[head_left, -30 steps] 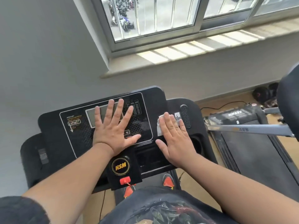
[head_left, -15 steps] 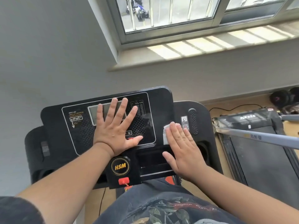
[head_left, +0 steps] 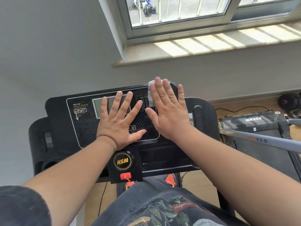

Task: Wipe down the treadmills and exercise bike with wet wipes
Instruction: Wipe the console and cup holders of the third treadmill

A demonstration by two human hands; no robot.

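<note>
treadmill console (head_left: 61,111), black, faces a grey wall under a window sill (head_left: 203,46). person stands at it, both forearms stretched forward.

left hand (head_left: 118,119) lies flat on the control panel, fingers spread wide, fingertips over the grey display (head_left: 97,106), thumb pointing right along the panel's lower edge. it holds nothing.

right hand (head_left: 169,111) lies flat too, fingers straight and close together, pressing a white wet wipe (head_left: 151,93) against the console's upper right part. wipe shows only at the left of the index finger and above the fingertips, near the console's top edge; the rest is hidden under the palm. the two hands sit just beside each other, right thumb near left index finger.

below the left wrist, a round knob marked hsm (head_left: 122,160) in yellow; beneath it a red safety key (head_left: 125,175). speaker grille (head_left: 198,118) on the console's right wing, right of the right hand.

second treadmill (head_left: 260,126) stands to the right on the wood floor, a grey handrail (head_left: 268,141) crossing over its deck. dark round object (head_left: 286,101) on the floor beyond it, by the wall; too blurred to name. bars and a parked scooter (head_left: 146,5) visible through the window.
</note>
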